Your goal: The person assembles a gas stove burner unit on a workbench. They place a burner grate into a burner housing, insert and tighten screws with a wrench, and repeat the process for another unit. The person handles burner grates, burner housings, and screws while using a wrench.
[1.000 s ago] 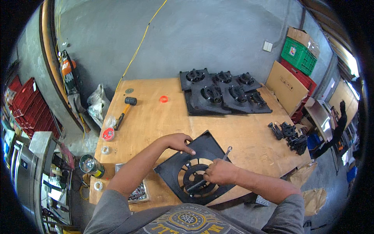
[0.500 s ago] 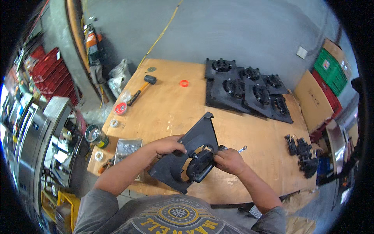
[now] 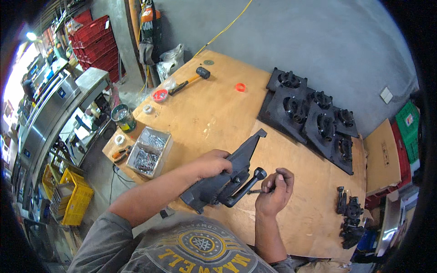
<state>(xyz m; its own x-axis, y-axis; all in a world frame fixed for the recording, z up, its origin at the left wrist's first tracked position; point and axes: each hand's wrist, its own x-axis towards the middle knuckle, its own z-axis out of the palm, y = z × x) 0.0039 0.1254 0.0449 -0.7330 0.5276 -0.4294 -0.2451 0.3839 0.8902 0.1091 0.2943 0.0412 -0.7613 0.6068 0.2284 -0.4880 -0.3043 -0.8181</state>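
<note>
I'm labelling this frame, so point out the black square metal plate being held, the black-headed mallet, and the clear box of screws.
Black square metal plate [image 3: 227,170], head view, tilted face.
Black-headed mallet [image 3: 203,72], head view, head.
Clear box of screws [image 3: 149,150], head view, middle.

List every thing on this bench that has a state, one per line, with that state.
Black square metal plate: tipped up on edge, gripped by left hand.
Black curved handle: attached, sticking out.
Right hand: pinching a small bolt.
Clear plastic screw box: open, filled.
Black-headed mallet: lying flat.
Stacked black plates: overlapping, flat.

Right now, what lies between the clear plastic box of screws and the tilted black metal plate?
Head view: only bare plywood tabletop and the left hand's forearm lie between the clear screw box and black plate.
</note>
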